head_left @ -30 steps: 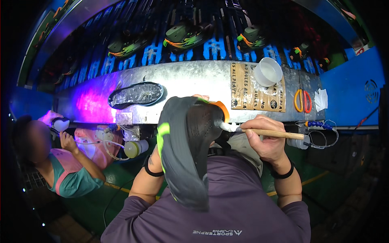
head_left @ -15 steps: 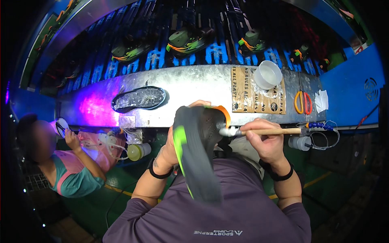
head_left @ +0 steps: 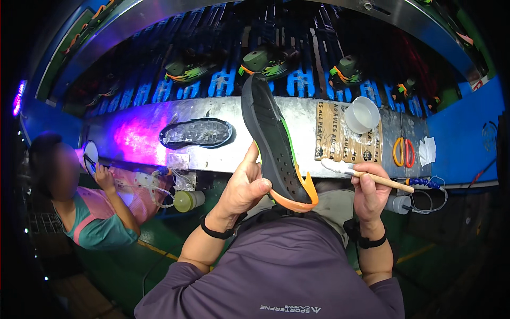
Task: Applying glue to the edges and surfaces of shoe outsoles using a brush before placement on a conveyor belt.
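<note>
In my left hand (head_left: 241, 187) is a black shoe sole (head_left: 270, 130) with an orange heel rim and a green edge. Its toe points away from me over the bench, and its hollow inner side, with small holes near the heel, faces up. My thumb and fingers grip it along its left side by the heel. To the right, my right hand (head_left: 370, 194) pinches the wooden handle of a brush (head_left: 393, 184). The brush's white-coated bristles point left, apart from the sole. On the bench left of the sole lies another dark shoe sole (head_left: 196, 133) with a shiny wet-looking inside.
A white cup (head_left: 363, 115) stands on a taped piece of printed cardboard (head_left: 332, 139). Scissors (head_left: 404, 152) and a white scrap (head_left: 427, 151) lie right of it. Shoes (head_left: 264, 60) on blue holders line the far side. At left, a person (head_left: 101, 212) handles another sole.
The held sole has swung round: its toe, formerly toward me, now points away. The brush has moved right, off the heel area. My view has shifted slightly.
</note>
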Available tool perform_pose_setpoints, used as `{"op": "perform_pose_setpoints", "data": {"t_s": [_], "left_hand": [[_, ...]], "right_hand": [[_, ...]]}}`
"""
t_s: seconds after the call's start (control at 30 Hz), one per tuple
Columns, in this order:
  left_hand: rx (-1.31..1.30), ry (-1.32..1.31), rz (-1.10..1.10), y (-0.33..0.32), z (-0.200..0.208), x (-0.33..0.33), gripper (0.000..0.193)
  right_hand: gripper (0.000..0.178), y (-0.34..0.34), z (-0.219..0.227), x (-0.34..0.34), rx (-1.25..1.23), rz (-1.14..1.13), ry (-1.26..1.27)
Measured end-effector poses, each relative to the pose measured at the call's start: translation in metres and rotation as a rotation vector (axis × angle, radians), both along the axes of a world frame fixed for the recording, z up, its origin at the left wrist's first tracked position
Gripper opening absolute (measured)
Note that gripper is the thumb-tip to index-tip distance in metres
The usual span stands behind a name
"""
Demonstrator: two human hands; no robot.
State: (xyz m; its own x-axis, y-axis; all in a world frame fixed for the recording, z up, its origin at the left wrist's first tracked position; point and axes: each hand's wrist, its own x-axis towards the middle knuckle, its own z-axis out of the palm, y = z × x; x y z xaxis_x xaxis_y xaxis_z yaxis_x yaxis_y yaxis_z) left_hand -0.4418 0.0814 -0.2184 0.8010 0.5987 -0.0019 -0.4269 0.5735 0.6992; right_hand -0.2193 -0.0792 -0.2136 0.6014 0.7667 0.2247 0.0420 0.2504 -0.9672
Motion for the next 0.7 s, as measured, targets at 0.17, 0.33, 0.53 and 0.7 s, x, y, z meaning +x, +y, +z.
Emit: {"op": "perform_pose_setpoints", "data": {"t_s": [0.17, 0.33, 0.53, 0.7], "left_hand": [[-0.022, 0.042, -0.036, 0.005, 0.002, -0.003, 0.114], [-0.021, 0.045, -0.047, 0.01, 0.004, -0.007, 0.113], [-0.112, -0.12, -0.028, 0.011, -0.008, -0.014, 0.086], [-0.294, -0.301, -0.157, 0.019, -0.022, -0.028, 0.071]], "right_hand": [[0.021, 0.001, -0.003, 0.006, 0.0, -0.007, -0.026], [0.021, 0.002, -0.015, 0.024, 0.004, -0.088, -0.048], [0.025, 0.011, -0.038, 0.046, -0.014, -0.328, -0.191], [0.03, 0.002, -0.082, 0.085, -0.162, -0.54, -0.407]]}}
